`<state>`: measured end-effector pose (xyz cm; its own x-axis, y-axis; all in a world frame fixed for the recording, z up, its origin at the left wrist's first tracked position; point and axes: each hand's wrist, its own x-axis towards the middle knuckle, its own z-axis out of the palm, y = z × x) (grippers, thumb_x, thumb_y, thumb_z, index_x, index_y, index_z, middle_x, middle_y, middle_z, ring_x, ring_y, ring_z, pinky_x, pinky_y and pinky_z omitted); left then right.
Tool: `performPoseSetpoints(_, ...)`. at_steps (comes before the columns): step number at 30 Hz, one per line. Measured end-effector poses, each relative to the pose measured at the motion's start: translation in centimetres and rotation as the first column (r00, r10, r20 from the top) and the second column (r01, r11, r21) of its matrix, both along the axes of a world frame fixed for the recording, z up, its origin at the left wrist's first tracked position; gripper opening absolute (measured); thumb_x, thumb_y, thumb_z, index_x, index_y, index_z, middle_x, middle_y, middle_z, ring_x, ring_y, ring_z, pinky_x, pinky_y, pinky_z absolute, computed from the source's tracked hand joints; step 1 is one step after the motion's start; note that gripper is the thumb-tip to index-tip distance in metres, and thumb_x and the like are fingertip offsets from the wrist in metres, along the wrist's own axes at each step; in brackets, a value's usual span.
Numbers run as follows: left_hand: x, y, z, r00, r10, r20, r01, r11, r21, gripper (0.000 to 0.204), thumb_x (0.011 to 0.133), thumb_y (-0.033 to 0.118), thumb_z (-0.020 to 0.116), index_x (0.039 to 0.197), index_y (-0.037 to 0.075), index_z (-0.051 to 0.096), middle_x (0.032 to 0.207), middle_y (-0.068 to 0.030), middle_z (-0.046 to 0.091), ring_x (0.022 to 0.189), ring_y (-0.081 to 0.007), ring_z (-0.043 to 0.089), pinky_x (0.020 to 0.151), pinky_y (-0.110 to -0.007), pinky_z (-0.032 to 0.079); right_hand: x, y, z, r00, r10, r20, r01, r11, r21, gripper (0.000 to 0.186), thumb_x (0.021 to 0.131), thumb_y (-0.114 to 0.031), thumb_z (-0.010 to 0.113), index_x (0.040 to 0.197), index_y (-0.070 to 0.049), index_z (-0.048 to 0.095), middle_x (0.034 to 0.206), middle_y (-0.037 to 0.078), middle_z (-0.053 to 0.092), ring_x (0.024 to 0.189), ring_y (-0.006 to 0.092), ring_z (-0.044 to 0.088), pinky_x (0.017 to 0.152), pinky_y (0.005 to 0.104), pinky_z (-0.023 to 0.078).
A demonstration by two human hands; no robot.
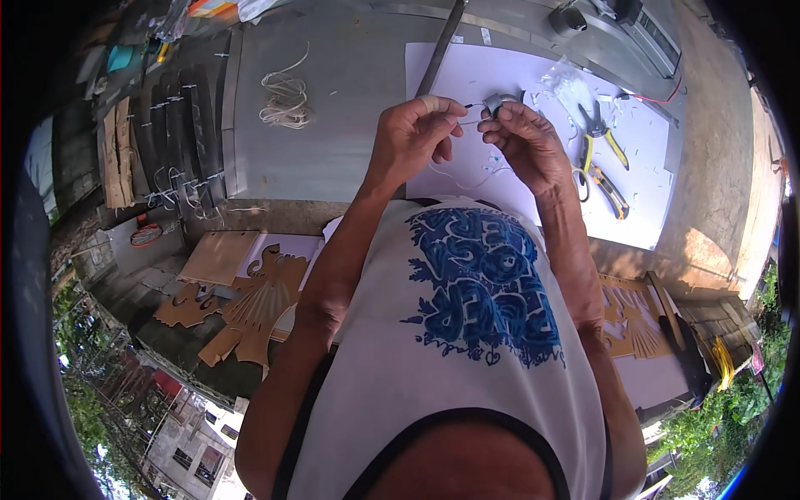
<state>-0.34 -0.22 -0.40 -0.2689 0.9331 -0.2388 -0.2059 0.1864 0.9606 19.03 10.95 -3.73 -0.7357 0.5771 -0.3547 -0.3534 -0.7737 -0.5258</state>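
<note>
My left hand has its fingers bent and pinched on a thin wire with a short dark piece on it. My right hand, just to the right, grips a small grey object, possibly a roll of tape. A thin white lead lies looped below them on the white sheet. Right of my right hand lie yellow-and-black pliers, a yellow-and-black cutter and a clear plastic bag with small white bits.
A grey bar stands behind my hands. A white cord coil lies left on the grey board. Dark strips are at far left, cut brown panels lower left and right. A grey metal case sits back right.
</note>
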Motion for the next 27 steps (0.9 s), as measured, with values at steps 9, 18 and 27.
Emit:
performPoseSetpoints(9, -0.1, -0.1, 0.6, 0.995, -0.021, -0.093, 0.010, 0.992, -0.123, 0.017, 0.092, 0.011, 0.073, 0.103, -0.002, 0.073, 0.081, -0.0080, 0.070, 0.056, -0.0109, 0.063, 0.047, -0.023, 0.047, -0.7, 0.2, 1.9, 0.992, -0.007, 0.128, -0.005, 0.995, 0.097, 0.016, 0.092, -0.009, 0.072, 0.106, 0.000, 0.071, 0.101, 0.016, 0.074, 0.092, 0.0271, 0.072, 0.082, 0.0369, 0.056)
performPoseSetpoints(18, 0.2, 0.0, 0.6, 0.976, 0.101, 0.192, -0.058, 0.975, -0.215, 0.014, 0.090, 0.009, 0.074, 0.097, -0.003, 0.073, 0.078, -0.0083, 0.068, 0.054, -0.0109, 0.059, 0.044, -0.024, 0.043, -0.3, -3.0, 2.7, 0.929, -0.077, 0.361, 0.033, 0.992, 0.125, 0.018, 0.090, -0.009, 0.073, 0.106, -0.001, 0.071, 0.089, 0.011, 0.072, 0.073, 0.0170, 0.065, 0.064, 0.0292, 0.050)
performPoseSetpoints(27, 0.4, -0.4, -0.1, 0.975, 0.087, 0.203, -0.053, 0.984, -0.168, 0.013, 0.088, 0.008, 0.075, 0.094, -0.004, 0.073, 0.077, -0.0078, 0.069, 0.057, -0.0115, 0.061, 0.045, -0.024, 0.045, -1.3, -3.3, 2.3, 0.952, -0.018, 0.305, 0.024, 1.000, -0.016, 0.018, 0.089, -0.007, 0.072, 0.106, 0.000, 0.071, 0.089, 0.010, 0.071, 0.072, 0.0172, 0.065, 0.066, 0.0305, 0.049)
